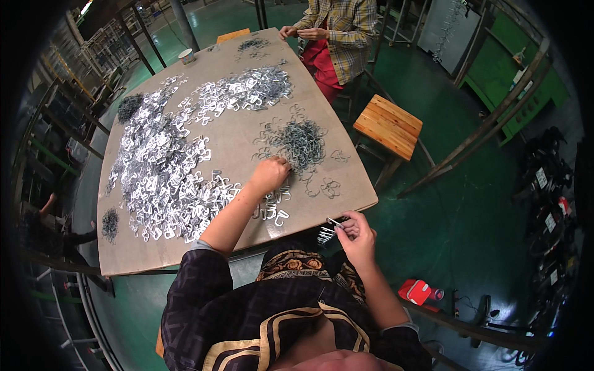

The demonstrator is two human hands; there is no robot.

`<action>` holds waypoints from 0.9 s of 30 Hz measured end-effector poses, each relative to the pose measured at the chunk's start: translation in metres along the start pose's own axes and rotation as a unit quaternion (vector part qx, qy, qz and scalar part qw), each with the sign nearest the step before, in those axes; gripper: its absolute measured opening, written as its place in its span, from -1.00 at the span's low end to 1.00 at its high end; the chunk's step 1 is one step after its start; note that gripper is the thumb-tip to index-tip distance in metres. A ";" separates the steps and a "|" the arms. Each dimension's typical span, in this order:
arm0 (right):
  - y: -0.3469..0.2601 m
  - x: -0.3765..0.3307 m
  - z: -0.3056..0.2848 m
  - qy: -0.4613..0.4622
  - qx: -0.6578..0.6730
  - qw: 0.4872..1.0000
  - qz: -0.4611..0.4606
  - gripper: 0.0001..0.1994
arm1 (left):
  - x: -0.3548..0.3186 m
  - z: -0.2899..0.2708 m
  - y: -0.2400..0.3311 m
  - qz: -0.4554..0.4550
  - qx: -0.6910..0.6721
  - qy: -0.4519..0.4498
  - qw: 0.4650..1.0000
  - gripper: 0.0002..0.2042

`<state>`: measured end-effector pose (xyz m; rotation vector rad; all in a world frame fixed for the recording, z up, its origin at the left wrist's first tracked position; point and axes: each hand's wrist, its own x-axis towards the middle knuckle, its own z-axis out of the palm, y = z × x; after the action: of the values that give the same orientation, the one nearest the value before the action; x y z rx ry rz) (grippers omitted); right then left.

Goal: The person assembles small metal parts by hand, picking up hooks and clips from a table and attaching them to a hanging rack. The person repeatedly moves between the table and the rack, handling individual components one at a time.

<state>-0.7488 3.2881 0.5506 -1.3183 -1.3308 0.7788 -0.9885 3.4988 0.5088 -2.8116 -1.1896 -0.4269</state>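
the person's left hand (270,175) reaches across the tabletop (232,145) to the near edge of the dark wire pile (303,143), its fingers bent downward; the tips are hidden, so one cannot tell whether they are apart or pinched on a wire. the right hand (357,238) hangs just off the table's near edge, thumb and fingers clamped on a small cluster of bright metal pieces (325,235). holding them out there probably keeps that handful apart from the loose ones, and leaves the left hand free to pick.

the wire pile lies forward and to the right, likely for an easy reach, while the silvery clips (154,154) spread over the left side in a much larger heap. a few loose clips (270,210) lie between the left forearm and the near edge, perhaps drawn close for convenience (or simply strayed). a second bright heap (247,89) sits farther off, nearer a co-worker's hands (311,33).
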 end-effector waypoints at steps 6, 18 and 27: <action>-0.003 -0.001 0.002 0.004 0.015 1.000 0.001 -0.66 | 0.010 -0.004 0.003 -0.003 0.013 0.005 1.000 -0.89; -0.005 0.001 0.002 0.014 0.016 1.000 0.014 -0.71 | 0.010 -0.002 -0.026 -0.341 -0.551 -0.056 0.760 -0.91; -0.005 0.002 0.003 0.027 -0.010 0.999 0.019 -0.79 | 0.004 -0.035 0.032 -0.279 -0.759 -0.071 0.584 -0.99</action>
<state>-0.7526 3.2893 0.5551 -1.3743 -1.2769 0.7516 -0.9710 3.4736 0.5453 -3.2749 -2.6955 -2.2676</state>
